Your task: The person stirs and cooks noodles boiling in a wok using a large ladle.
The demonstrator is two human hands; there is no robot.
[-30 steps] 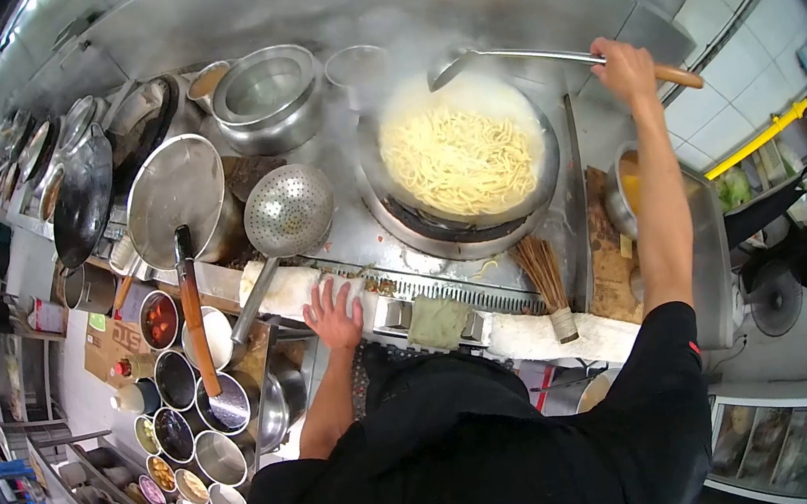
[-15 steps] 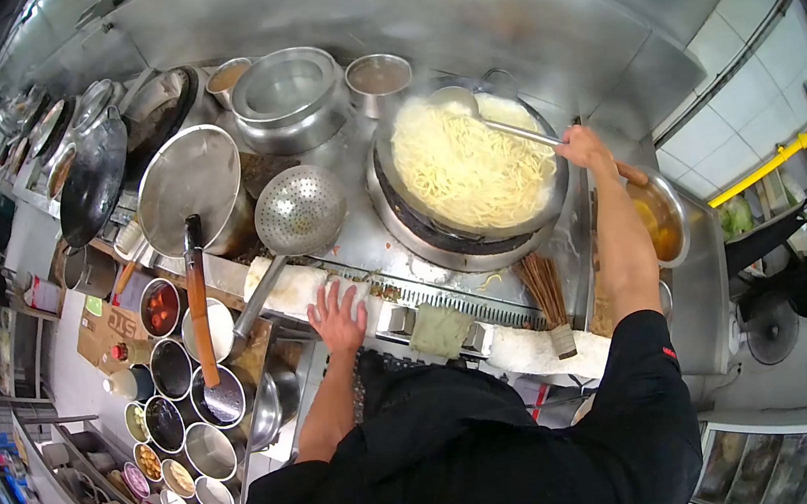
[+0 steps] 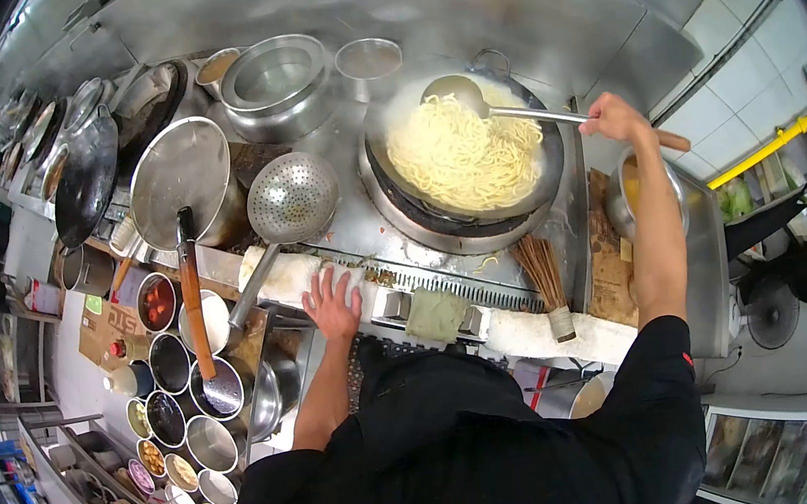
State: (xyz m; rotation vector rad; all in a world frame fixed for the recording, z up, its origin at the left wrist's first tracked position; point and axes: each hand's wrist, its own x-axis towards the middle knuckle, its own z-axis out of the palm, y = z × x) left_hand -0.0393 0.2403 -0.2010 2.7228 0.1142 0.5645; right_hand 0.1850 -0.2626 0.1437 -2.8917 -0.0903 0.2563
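A perforated scoop (image 3: pixel 292 199) lies near the left hand (image 3: pixel 333 309), which rests, fingers spread, on a white cloth (image 3: pixel 284 276) edging the stove (image 3: pixel 356 233). Noodles (image 3: pixel 468 158) fill much of the wok (image 3: pixel 551 138) (steam (image 3: pixel 388 113) hangs about them), a ladle's bowl (image 3: pixel 454 91) against their far edge. A bamboo brush (image 3: pixel 540 275) lies on the stove's near edge. The right hand (image 3: pixel 615 117), well apart from the left, grips the ladle's handle (image 3: pixel 548 114) near a metal bowl (image 3: pixel 618 208).

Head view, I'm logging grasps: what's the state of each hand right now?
Left hand: open, holding nothing.
Right hand: closed, holding the ladle by its handle.
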